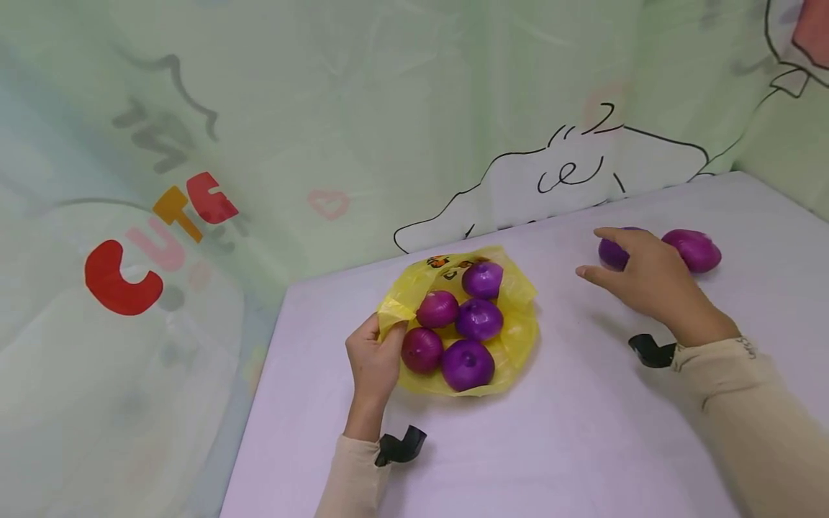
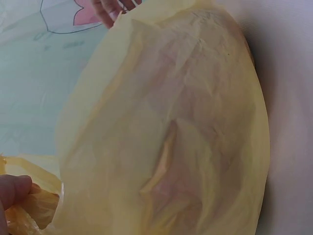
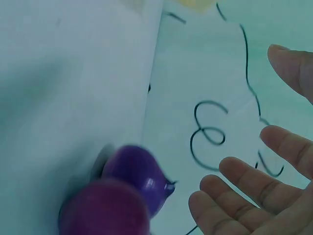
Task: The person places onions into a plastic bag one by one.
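My left hand (image 1: 377, 363) pinches the left rim of a yellow plastic bag (image 1: 523, 331), which stands open on the table. Inside it lie several shiny purple onions (image 1: 479, 319). In the left wrist view the bag (image 2: 171, 88) fills most of the picture, and the left thumb (image 2: 14, 190) presses on its edge. My right hand (image 1: 657, 280) hovers with fingers spread and holds nothing. Beside it are two more onions: a dark purple one (image 1: 610, 255), partly hidden behind the hand, and a reddish-purple one (image 1: 696, 251). The right wrist view shows the dark onion's pointed tip (image 3: 169, 188).
A pale lilac cloth covers the table (image 1: 570, 446). Behind and to the left hangs a light green curtain (image 1: 363, 129) with cartoon drawings and coloured letters; the table's back edge meets it. A black strap (image 1: 400, 446) sticks out at the left wrist, another (image 1: 650, 352) at the right.
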Tool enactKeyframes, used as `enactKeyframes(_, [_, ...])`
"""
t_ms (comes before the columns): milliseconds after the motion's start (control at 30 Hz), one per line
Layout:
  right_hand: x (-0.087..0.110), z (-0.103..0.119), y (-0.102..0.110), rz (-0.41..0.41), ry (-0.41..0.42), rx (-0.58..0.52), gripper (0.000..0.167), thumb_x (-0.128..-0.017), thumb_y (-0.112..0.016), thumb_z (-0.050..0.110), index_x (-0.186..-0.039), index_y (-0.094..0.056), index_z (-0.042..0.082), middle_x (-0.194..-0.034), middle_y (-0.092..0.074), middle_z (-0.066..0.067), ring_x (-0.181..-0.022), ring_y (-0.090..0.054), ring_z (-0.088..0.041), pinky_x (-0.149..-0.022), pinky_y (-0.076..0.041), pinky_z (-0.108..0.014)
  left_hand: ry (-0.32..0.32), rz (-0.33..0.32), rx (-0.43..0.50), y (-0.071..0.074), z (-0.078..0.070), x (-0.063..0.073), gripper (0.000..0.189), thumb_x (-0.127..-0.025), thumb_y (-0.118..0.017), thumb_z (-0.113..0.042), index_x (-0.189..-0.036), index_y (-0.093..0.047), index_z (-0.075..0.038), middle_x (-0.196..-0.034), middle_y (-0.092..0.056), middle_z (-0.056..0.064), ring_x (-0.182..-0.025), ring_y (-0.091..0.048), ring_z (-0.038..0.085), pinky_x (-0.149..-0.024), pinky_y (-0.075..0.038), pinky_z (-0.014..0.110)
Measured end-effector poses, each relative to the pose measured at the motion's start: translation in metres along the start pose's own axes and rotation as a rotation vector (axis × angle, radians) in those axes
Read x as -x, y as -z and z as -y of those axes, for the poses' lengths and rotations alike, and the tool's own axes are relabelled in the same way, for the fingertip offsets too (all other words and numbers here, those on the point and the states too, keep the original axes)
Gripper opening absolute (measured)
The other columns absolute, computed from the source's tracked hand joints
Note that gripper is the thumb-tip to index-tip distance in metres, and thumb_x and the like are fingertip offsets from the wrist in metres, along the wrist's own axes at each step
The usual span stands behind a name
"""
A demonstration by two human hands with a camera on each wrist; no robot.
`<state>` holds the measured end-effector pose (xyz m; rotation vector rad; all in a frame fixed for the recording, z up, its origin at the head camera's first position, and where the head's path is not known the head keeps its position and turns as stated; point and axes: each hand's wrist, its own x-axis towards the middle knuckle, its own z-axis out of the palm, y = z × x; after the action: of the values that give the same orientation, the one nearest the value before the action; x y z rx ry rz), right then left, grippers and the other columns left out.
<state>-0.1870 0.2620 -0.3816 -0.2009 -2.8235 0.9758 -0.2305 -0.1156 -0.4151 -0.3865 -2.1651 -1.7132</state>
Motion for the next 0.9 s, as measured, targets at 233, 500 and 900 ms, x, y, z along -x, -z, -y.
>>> enactKeyframes(233, [0.002,-0.028,0.012,-0.042,-0.063,0.02,0.082,-0.096,-0.071,0.048,-0.153,-0.042,-0.004,-0.15,-0.042,-0.04,-0.132,-0.038,-0.06,-0.102,-0.034,-0.08,0.005,0.006,-0.003,0.0,0.0,0.0,0.014,-0.093,-0.07,-0.002,-0.103,-0.08,0.002,-0.097,-0.08,0.012,-0.082,-0.069,0.018,-0.075,-0.06,0.026])
enactKeyframes(500, [0.003,-0.055,0.012,-0.082,-0.075,0.038,0.079,-0.096,-0.073,0.044,-0.149,-0.046,-0.009,-0.144,-0.044,-0.044,-0.13,-0.035,-0.065,-0.103,-0.029,-0.08,0.007,0.014,-0.003,0.0,-0.002,0.001,0.014,-0.094,-0.071,-0.003,-0.103,-0.08,0.002,-0.098,-0.08,0.011,-0.085,-0.07,0.019,-0.078,-0.061,0.027])
enactKeyframes(900, [0.006,-0.074,0.004,-0.053,-0.098,0.043,0.075,-0.093,-0.077,0.031,-0.146,-0.045,-0.012,-0.142,-0.043,-0.048,-0.126,-0.037,-0.066,-0.102,-0.03,-0.08,0.016,0.007,-0.002,-0.001,0.0,0.001,0.015,-0.093,-0.07,-0.001,-0.103,-0.08,0.003,-0.096,-0.079,0.013,-0.083,-0.069,0.02,-0.077,-0.06,0.027])
